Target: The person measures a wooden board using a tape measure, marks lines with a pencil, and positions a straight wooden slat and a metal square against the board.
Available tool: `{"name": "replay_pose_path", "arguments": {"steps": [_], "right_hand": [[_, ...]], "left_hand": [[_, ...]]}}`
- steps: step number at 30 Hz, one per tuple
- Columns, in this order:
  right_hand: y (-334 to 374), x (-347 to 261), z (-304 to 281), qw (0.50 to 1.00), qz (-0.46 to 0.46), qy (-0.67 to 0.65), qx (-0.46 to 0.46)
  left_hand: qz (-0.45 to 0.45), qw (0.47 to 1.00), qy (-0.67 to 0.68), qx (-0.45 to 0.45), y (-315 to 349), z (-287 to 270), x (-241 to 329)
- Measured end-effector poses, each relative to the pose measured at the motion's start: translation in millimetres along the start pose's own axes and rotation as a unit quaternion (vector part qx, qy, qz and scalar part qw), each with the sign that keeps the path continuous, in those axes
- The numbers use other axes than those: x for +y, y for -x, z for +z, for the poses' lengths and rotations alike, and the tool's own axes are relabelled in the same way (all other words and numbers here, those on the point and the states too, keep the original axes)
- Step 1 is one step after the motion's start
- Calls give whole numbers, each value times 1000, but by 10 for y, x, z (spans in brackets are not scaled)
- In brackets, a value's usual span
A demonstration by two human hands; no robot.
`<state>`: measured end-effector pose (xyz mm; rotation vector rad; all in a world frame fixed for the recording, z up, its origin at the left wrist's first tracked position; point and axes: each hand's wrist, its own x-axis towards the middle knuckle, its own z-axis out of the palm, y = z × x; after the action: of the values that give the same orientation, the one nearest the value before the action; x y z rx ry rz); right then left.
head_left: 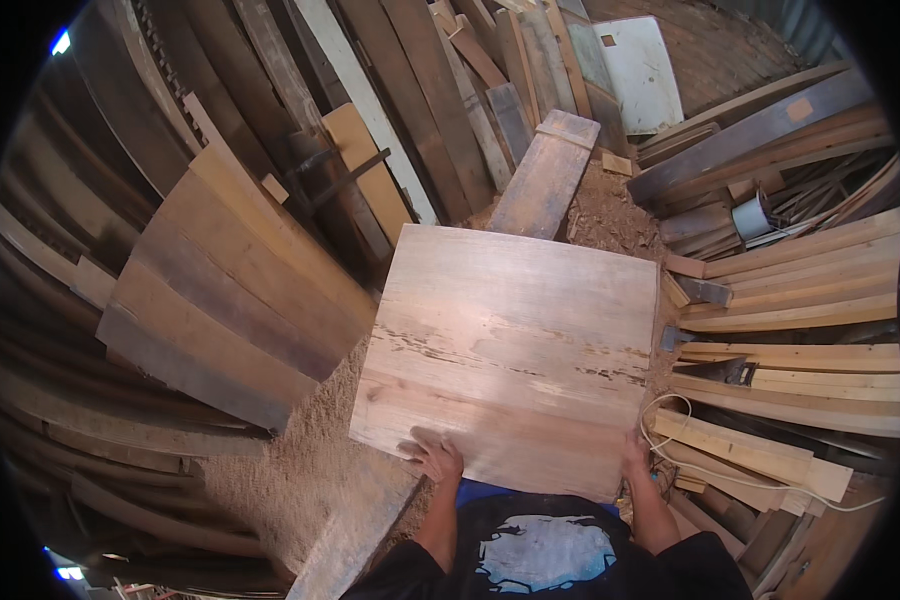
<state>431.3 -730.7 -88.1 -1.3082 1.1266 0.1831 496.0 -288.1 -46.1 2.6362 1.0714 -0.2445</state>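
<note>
A wide, pale wooden panel (500,330) lies in front of me, resting partly on a narrow plank (545,175) that sticks out beyond its far edge. Its face has a jagged line of dark cracks and holes across the middle and a small knot near the left side. My left hand (436,456) rests at the near edge, left of centre, with its fingers spread over the top face. At the near right corner my right hand (638,456) grips the panel's side edge; its fingertips are partly hidden.
Another broad board panel (240,290) leans at the left. Long dark planks (390,80) stand along the far left. Stacked light timber (790,300) lines the right, with a pale cord (740,478) over it. Sawdust (310,460) covers the floor; a low plank (360,525) lies near me.
</note>
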Motion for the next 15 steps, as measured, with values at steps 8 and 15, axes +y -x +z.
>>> {"name": "replay_pose_path", "arguments": {"steps": [8,15], "right_hand": [[-228,178,341,989,-13,-144,38],[131,-246,1427,952,79,-295,-24]], "left_hand": [[223,970,95,-10,-1082,-1,548],[222,969,-29,-100,-2185,-419,1811]]}}
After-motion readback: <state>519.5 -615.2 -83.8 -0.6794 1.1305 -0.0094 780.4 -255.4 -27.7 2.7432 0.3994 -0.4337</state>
